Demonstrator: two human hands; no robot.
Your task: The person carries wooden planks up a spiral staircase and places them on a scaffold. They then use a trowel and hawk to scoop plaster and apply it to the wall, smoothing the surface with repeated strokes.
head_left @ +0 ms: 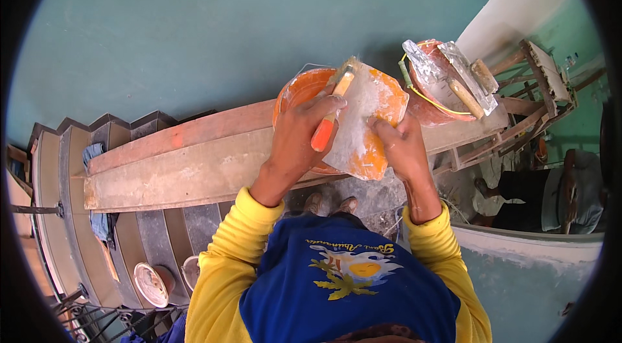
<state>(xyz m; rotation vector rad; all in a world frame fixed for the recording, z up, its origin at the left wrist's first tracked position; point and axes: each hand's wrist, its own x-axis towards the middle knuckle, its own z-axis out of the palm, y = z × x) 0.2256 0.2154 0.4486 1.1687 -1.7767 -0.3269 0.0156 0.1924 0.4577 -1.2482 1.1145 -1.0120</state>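
My left hand [299, 129] is closed round a short tool with a wooden handle [343, 81] and an orange-red butt end. I cannot make out its working end, which is at the upper edge of an orange plastic piece [392, 93]. White plaster is smeared thickly over that piece, and its outline is uneven. My right hand [400, 142] pinches its right side, thumb on top. Behind my left hand stands an orange bucket [289, 98] with whitish residue on its inner wall, partly hidden by the hand and the plastic piece.
The bucket rests on a long plank [188, 177] spanning the stairs [110, 239]. A second bucket [424, 113] holds plaster-coated trowels [463, 61] across its rim. A wooden frame [551, 93] stands right. White-smeared tubs [153, 284] sit lower left; another person [528, 197] is at right.
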